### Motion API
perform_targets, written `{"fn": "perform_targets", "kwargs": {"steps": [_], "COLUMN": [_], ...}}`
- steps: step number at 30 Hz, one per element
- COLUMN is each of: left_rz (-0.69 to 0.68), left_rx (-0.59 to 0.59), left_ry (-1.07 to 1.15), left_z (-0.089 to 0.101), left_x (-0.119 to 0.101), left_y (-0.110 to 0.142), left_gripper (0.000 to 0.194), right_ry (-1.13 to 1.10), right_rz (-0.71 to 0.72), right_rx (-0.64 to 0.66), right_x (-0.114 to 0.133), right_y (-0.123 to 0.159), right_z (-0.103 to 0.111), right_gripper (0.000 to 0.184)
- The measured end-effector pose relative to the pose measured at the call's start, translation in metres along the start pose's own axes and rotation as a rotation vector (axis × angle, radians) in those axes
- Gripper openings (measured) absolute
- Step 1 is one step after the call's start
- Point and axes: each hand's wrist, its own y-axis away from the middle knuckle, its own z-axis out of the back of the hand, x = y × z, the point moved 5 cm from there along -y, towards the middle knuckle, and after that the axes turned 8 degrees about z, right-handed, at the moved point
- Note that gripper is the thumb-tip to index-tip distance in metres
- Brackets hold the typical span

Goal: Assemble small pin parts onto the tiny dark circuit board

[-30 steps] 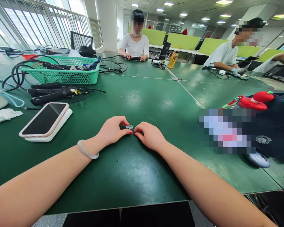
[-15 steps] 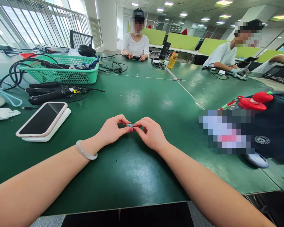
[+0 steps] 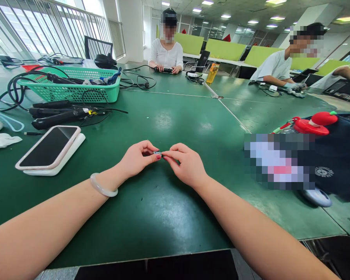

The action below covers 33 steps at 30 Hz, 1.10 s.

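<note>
Between thumb and fingers, my left hand (image 3: 138, 158) pinches a small silvery piece (image 3: 157, 153), perhaps a tiny circuit board or connector. Its exact kind is too small to make out. My right hand (image 3: 187, 163) is closed in a pinch at the right end of that piece, where a dark bit shows between the fingertips. Both hands are held low over the green table (image 3: 169, 217), fingertips almost meeting. A pale bangle (image 3: 103, 186) circles my left wrist.
On the left lie a phone (image 3: 49, 147) on a white box, black handheld devices (image 3: 61, 116) and a green basket (image 3: 76, 87) with cables. To the right are a dark bag (image 3: 332, 155), a red-topped bottle (image 3: 312, 126) and a mouse (image 3: 316, 197). Co-workers sit across the table.
My left hand and the small piece have shifted slightly left. My right fingertips have straightened a little at its right end. The whole view has drifted slightly.
</note>
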Motion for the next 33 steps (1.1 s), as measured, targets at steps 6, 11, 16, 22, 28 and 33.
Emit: {"fn": "perform_targets", "kwargs": {"steps": [6, 11, 16, 22, 28, 33], "left_rz": [0.008, -0.009, 0.019, 0.028, 0.023, 0.010], "left_rx": [-0.007, 0.018, 0.056, 0.096, 0.101, 0.064], "left_ry": [-0.039, -0.060, -0.047, -0.066, -0.123, -0.201], "left_z": [0.001, 0.000, -0.003, -0.006, -0.006, -0.004], "left_x": [0.001, -0.002, -0.001, 0.002, 0.001, 0.002], "left_y": [-0.001, 0.001, 0.001, 0.000, 0.002, 0.001], "left_gripper": [0.037, 0.047, 0.041, 0.034, 0.033, 0.032], "right_ry": [0.096, 0.129, 0.112, 0.114, 0.105, 0.047], "right_rz": [-0.234, -0.316, -0.286, -0.263, -0.280, -0.324], "right_rx": [0.199, 0.294, 0.312, 0.333, 0.315, 0.289], "right_x": [-0.022, -0.030, -0.029, -0.031, -0.032, -0.035], "right_y": [0.002, 0.004, 0.003, 0.002, -0.001, 0.000], "right_z": [-0.009, -0.017, -0.019, -0.019, -0.016, -0.014], "right_gripper": [0.018, 0.018, 0.014, 0.012, 0.018, 0.017]}}
